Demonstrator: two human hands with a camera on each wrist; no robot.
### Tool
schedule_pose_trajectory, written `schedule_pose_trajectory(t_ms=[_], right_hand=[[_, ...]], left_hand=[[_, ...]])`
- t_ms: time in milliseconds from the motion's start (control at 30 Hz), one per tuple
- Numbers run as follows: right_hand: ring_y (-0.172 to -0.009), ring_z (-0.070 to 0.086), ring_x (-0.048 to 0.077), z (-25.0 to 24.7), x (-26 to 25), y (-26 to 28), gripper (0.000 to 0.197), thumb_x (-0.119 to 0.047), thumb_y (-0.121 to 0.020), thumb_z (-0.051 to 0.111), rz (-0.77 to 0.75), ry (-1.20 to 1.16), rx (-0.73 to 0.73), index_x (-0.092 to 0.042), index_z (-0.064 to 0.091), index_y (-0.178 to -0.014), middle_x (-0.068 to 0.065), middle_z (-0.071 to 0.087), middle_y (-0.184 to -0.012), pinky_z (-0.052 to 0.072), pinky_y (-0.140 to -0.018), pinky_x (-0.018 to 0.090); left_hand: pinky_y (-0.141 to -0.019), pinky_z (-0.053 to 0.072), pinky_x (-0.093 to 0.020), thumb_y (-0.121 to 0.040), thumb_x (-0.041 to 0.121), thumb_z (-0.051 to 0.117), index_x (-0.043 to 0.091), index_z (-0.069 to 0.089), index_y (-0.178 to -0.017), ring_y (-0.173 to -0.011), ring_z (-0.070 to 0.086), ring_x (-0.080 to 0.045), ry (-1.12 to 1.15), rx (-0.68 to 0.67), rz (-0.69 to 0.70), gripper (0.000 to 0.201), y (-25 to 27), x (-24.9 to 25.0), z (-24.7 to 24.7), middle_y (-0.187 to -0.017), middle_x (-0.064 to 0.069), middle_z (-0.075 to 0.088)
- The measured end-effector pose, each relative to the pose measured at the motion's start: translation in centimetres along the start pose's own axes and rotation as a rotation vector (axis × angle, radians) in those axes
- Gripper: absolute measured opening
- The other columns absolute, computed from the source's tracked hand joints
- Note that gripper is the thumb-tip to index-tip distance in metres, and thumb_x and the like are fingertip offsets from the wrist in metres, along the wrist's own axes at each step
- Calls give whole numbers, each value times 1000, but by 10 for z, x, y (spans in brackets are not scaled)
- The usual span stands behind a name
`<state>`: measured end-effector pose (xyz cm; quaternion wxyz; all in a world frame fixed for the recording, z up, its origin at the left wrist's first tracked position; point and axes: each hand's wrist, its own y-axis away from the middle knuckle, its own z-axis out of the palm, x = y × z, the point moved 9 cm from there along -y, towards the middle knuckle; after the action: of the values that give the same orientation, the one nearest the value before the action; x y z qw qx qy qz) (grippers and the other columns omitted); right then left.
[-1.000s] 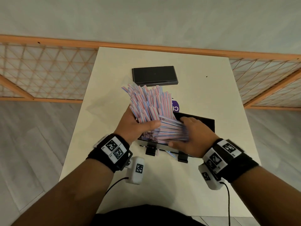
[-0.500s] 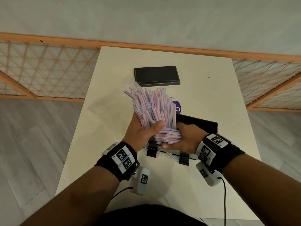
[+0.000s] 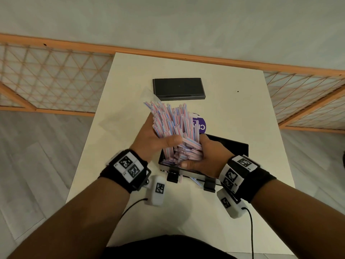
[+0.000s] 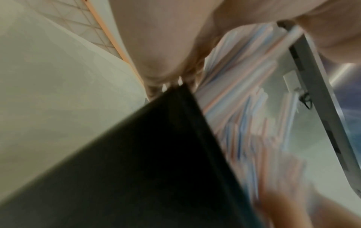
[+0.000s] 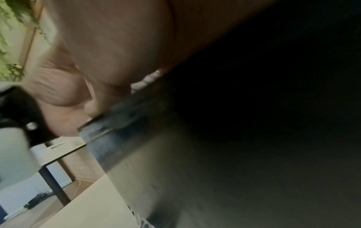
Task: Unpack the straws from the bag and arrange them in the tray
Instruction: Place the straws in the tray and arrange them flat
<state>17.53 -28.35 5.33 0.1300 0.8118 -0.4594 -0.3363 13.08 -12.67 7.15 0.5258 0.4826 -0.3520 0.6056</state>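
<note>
A black tray [image 3: 240, 146] sits on a cream table [image 3: 242, 113], holding pink, blue and white striped straws [image 3: 173, 126]. The left hand [image 3: 151, 141] curls its fingers and thumb around an upright bundle fanning out above the tray's left end. The right hand [image 3: 205, 157] grips a flatter bunch lying across the tray. A black lid [image 3: 179, 88] lies farther back, and a purple-labelled bag [image 3: 200, 126] peeks out behind the straws.

Indoor room: lattice partition [image 3: 56, 79], wood-look floor [image 3: 28, 165].
</note>
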Motion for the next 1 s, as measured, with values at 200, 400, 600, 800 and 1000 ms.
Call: schedule_pose_trajectory(t_ms=[200,400,600,800,1000], right_hand=[[-110,59,18,7,-5,-5,122,-90,-41,64,48,-7,-9,-22,36,-138,-6,58,-123,52,-93,37],[-115,58,14,-6,-13,4,105,-65,-57,84,-58,-177,95,-29,34,-143,-10,60,-127,50,-99,35],[-110,58,8,-29,-29,25,90,-53,-60,87,-212,-280,275,-36,44,-137,-13,62,-121,49,-96,30],[-102,42,17,-29,-17,18,91,-72,-54,78,-148,-38,331,-34,44,-130,-4,44,-110,48,-91,40],[-89,49,13,-39,17,27,64,-65,-61,79,11,7,309,-26,46,-100,-8,51,-101,44,-76,29]], left_hand=[[-100,55,-51,-48,50,100,25,67,-117,-112,72,-27,-169,-145,-7,80,-18,14,18,-112,-3,76],[-95,58,-43,-55,31,91,33,64,-112,-105,73,-21,-231,-105,72,63,-10,25,27,-106,4,75],[-84,59,-43,-65,19,88,29,73,-96,-91,74,-30,-165,-138,213,36,4,57,38,-94,-4,75],[-87,57,-34,-67,25,88,26,64,-114,-101,73,-18,-75,28,181,52,2,46,13,-103,7,75],[-105,46,-55,-58,64,92,6,48,-131,-118,60,-36,160,204,53,103,7,9,-15,-124,-14,64]])
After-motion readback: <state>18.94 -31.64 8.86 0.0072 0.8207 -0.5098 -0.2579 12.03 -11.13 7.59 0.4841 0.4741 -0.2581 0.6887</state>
